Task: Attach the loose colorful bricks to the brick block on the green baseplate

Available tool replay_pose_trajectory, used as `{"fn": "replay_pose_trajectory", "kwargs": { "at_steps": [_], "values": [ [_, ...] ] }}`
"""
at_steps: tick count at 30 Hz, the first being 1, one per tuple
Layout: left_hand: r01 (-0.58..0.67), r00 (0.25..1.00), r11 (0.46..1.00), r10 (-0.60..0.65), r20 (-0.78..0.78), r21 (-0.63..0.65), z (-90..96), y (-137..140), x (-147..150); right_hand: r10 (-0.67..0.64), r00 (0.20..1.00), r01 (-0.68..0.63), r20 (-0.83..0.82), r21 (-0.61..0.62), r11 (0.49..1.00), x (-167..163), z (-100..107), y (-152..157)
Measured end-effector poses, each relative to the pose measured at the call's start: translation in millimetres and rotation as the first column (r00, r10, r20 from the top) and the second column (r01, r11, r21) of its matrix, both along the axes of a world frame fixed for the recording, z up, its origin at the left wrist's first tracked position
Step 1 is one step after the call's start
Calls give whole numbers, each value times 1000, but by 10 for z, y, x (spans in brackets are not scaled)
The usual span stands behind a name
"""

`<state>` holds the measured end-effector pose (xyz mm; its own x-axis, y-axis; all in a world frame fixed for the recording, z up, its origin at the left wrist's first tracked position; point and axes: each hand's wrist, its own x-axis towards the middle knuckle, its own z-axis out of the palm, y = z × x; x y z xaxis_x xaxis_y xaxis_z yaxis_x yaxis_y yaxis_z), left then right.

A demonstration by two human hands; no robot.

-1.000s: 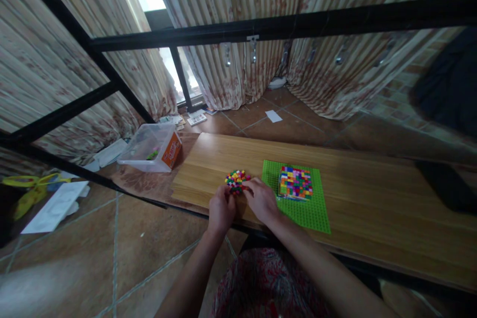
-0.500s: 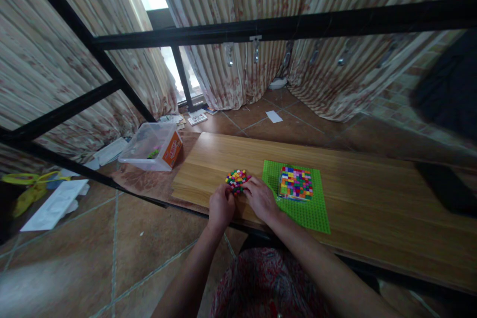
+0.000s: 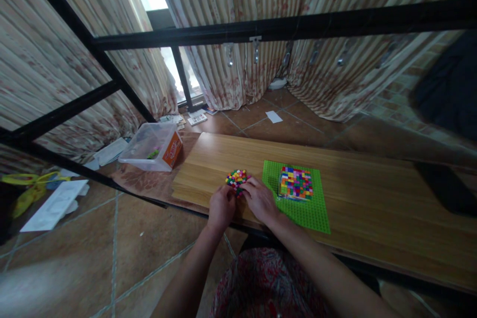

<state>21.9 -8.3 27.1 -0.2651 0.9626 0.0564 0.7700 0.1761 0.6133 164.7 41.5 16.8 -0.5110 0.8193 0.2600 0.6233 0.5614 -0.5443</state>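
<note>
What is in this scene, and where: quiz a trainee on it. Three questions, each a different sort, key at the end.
1. True or false: the brick square lies on the green plate.

2. Fill in: the fingertips of the left grip and the right grip are at the ____.

3. Multiple choice: what colour is the label on the clear bin?
A) Blue
B) Orange
C) Green

Key: 1. True. 2. Loose bricks. 3. B.
</note>
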Motion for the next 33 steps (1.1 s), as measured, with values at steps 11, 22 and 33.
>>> {"fn": "replay_pose_trajectory", "kwargs": {
  "at_steps": [11, 22, 33],
  "values": [
    [75, 996, 997, -72, -61, 33, -10, -61, 11, -66, 988, 65, -141, -11, 998, -38, 22, -188],
    [109, 990, 994, -108, -91, 4, 10, -90, 42, -11, 995, 15, -102, 30, 999, -12, -47, -254],
    [88, 968, 989, -113, 224, 118, 90, -173, -41, -100, 934, 59, -344, -128, 990, -75, -9, -230]
  ]
}}
